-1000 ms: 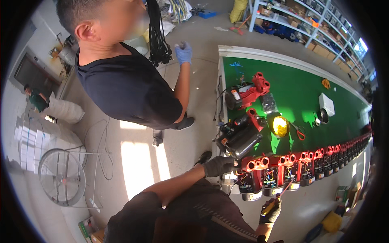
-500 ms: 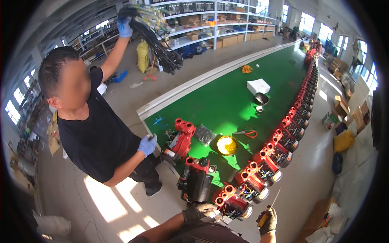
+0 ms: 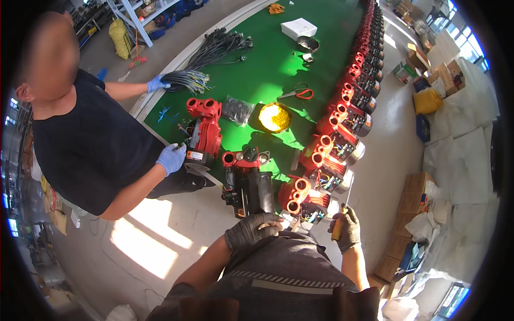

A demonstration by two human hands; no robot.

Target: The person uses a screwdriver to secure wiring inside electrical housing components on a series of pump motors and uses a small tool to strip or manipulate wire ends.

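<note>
My right hand, in a dark fingerless-looking glove, grips a screwdriver by its yellow handle, with the thin shaft pointing up and away. My left hand, gloved alike, is in front of my waist with fingers curled together; whether something small sits in them I cannot make out. Just beyond both hands is the nearest red pump, its wiring box uncovered and coloured wires showing. Left of it stands a pump with a black cylindrical motor, close to my left hand.
A co-worker in blue gloves stands at left, one hand at another red pump, the other at a cable bundle. On the green table lie a yellow bowl, scissors and a white box. Several pumps line its right edge.
The co-worker has lowered the raised cable bundle onto the table. My view has tilted downward. My left hand has drawn back from the nearest pump, and the screwdriver stays in my right hand.
</note>
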